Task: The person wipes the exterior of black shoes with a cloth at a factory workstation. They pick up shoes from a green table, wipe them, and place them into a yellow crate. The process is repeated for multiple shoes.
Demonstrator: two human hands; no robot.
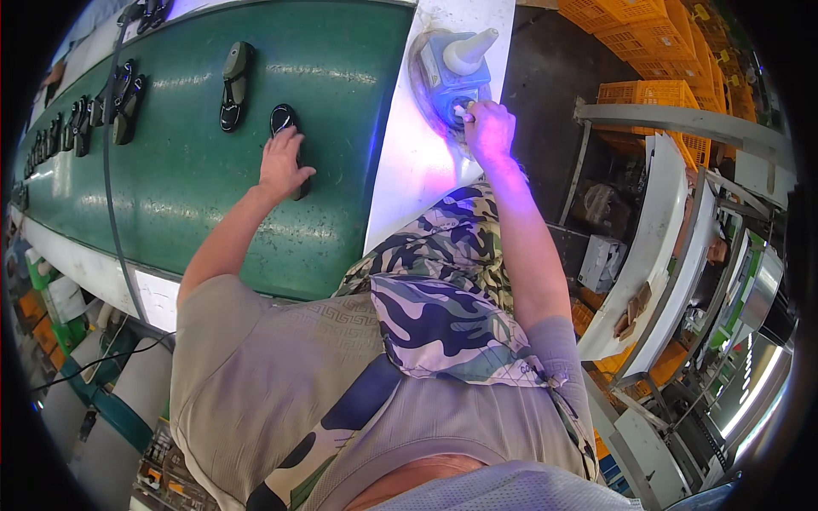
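Left hand, fingers loosely spread, lies flat on a black shoe sole at upper centre of the head view, on the green conveyor belt; the sole's long axis runs up the frame, away from the wrist. Right hand, at upper right, pinches a small white piece under the violet-lit grey device. More soles lie further left.

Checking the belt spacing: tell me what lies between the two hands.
Head view: between the left hand on a black sole and the right hand at the blue device lie only bare green belt and white table.
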